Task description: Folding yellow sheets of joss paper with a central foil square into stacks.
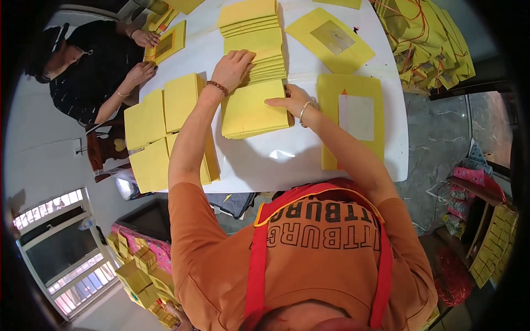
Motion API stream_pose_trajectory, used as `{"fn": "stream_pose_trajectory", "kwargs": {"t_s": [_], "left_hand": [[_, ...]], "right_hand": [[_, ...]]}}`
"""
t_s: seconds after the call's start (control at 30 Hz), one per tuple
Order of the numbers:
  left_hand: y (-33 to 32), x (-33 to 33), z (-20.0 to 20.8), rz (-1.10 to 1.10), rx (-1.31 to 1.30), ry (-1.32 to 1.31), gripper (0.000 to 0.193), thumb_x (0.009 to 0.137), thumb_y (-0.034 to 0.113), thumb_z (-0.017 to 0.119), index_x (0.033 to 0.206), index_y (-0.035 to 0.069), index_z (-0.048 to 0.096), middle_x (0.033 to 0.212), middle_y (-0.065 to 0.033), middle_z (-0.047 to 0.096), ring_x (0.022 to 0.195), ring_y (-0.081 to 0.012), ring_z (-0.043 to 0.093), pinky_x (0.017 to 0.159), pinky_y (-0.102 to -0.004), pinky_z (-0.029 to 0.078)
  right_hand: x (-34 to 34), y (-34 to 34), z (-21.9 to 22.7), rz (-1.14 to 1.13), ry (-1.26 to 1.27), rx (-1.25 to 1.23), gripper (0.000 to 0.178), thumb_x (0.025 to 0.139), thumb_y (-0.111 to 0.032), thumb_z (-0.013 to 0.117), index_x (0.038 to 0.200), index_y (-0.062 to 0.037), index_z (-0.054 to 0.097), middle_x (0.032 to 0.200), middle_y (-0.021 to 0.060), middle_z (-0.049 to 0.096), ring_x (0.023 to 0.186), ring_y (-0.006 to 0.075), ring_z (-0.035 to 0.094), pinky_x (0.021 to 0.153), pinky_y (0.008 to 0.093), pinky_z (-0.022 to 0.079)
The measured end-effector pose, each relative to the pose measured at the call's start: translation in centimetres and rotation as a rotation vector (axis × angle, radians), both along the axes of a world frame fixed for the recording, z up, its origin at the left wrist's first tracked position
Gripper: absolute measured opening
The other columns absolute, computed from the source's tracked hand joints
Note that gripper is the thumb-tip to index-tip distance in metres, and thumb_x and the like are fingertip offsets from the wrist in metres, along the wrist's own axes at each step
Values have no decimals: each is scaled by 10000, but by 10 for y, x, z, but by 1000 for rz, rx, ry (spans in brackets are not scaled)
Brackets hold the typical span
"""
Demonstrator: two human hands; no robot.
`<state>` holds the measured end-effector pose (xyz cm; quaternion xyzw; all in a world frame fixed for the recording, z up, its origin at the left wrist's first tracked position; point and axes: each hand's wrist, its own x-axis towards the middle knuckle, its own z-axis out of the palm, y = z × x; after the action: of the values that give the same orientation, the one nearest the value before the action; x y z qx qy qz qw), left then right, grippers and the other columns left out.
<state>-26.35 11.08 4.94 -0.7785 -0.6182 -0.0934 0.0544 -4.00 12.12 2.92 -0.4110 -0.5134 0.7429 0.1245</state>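
In front of me on the white table lies a thick stack of flat yellow paper pieces [254, 109]. My right hand [293, 105] grips its right edge, with the thumb across the top and the other fingers mostly hidden at the side. My left hand [234, 69] is closed over the left edge of the fanned yellow pieces [266, 69] just beyond, its fingers bent and the thumb out of sight. More fanned yellow stacks [248, 14] continue in a row toward the far side.
Tall yellow stacks [148, 118] stand at the left. On the right lie a yellow pile with a white panel [356, 118] and a yellow sheet with a grey window [331, 38]. A co-worker [99, 60] handles a yellow piece at far left. Yellow bags with red cords [425, 44] hang over the far right.
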Motion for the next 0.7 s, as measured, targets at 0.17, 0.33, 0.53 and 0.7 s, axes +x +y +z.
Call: {"fn": "stream_pose_trajectory", "kwargs": {"t_s": [0.17, 0.33, 0.53, 0.7], "left_hand": [[-2, 8, 5, -23, 10, -3, 448, 800, 330, 610, 1139, 59, 497, 1114, -107, 536, 1011, -272, 506, 835, -363, 415], [-3, 6, 3, 34, -38, 10, 566, 761, 384, 640, 1190, 59, 463, 1162, -112, 512, 1048, -286, 478, 877, -376, 389], [1, 4, 0, 47, -21, 0, 543, 767, 410, 622, 1178, 83, 484, 1160, -88, 518, 1062, -263, 467, 862, -373, 387], [3, 7, 1, 27, -33, -9, 436, 824, 304, 584, 1167, 55, 480, 1118, -129, 537, 1015, -299, 493, 852, -377, 406]], "right_hand": [[4, 1, 1, 5, 19, -10, 680, 620, -221, 778, 1166, 39, 467, 1108, 141, 572, 965, 206, 579, 837, 289, 456], [4, 1, 3, 1, 27, -2, 677, 618, -222, 781, 1158, 45, 473, 1095, 145, 578, 958, 211, 583, 831, 295, 461], [-1, 3, -13, -7, 33, -8, 703, 603, -231, 793, 1165, 42, 471, 1095, 147, 581, 964, 224, 585, 838, 301, 460], [-5, 1, -30, -31, 62, 21, 741, 616, -244, 784, 1200, 47, 433, 1113, 157, 560, 989, 212, 561, 843, 298, 441]]}}
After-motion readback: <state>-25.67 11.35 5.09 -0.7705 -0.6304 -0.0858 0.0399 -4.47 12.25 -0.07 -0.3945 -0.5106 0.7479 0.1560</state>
